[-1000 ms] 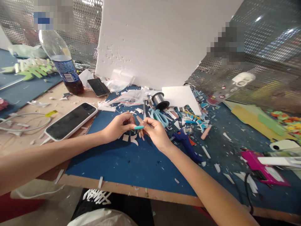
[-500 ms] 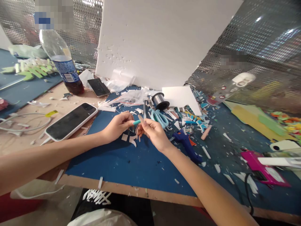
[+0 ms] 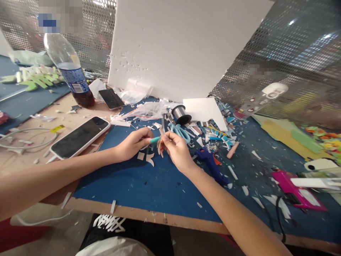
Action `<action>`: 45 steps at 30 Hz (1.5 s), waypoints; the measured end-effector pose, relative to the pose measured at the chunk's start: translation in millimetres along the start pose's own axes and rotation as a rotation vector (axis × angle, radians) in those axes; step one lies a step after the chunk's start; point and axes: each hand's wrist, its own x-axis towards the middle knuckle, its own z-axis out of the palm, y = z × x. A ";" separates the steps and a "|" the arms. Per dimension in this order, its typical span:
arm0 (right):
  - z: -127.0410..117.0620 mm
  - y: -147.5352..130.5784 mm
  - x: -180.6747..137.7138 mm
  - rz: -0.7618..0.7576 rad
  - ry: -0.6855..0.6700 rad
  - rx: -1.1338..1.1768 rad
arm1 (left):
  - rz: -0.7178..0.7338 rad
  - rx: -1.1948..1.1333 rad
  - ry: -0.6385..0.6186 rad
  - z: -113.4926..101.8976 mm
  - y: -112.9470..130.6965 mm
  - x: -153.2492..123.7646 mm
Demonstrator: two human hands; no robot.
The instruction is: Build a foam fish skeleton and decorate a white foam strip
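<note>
My left hand (image 3: pixel 133 144) is closed in a pinch at one end of a small, slim teal piece (image 3: pixel 154 140), which points toward the other hand. My right hand (image 3: pixel 177 151) is right beside it, thumb and fingers drawn together at the piece's far end. Whether those fingers grip the teal piece or something else is hidden. A pale tip (image 3: pixel 162 132) sticks up above the right thumb; it may be a long nail. Below the hands, a white square scrap (image 3: pixel 141 155) and a curved white scrap (image 3: pixel 150 159) lie on the blue mat (image 3: pixel 128 188).
Beyond my hands are light-blue scissors (image 3: pixel 179 131) and a wire spool (image 3: pixel 181 114). A dark-blue glue gun (image 3: pixel 211 164) lies to the right among scraps. Leftward are a white-cased phone (image 3: pixel 80 138), a second phone (image 3: pixel 111 98) and a drink bottle (image 3: pixel 76 80). A white board (image 3: pixel 181 46) stands behind.
The teal piece has shifted slightly to the left and down along with the hands, and a little more of it shows. Everything else looks the same.
</note>
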 end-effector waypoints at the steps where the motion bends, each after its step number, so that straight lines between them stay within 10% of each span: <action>1: -0.7 -0.3 0.0 -0.002 0.014 -0.024 | 0.028 0.019 -0.032 -1.0 1.2 0.2; 13: -5.3 -7.6 -1.3 -0.122 0.005 -0.294 | 0.155 0.324 -0.138 -8.3 9.7 -0.1; 30: -2.7 -13.7 -2.2 -0.246 -0.052 -0.402 | 0.069 -0.138 -0.349 -4.9 13.5 -0.6; 45: -22.8 -23.1 3.5 -0.412 0.134 -0.700 | 0.149 -0.018 -0.325 -7.8 6.7 0.6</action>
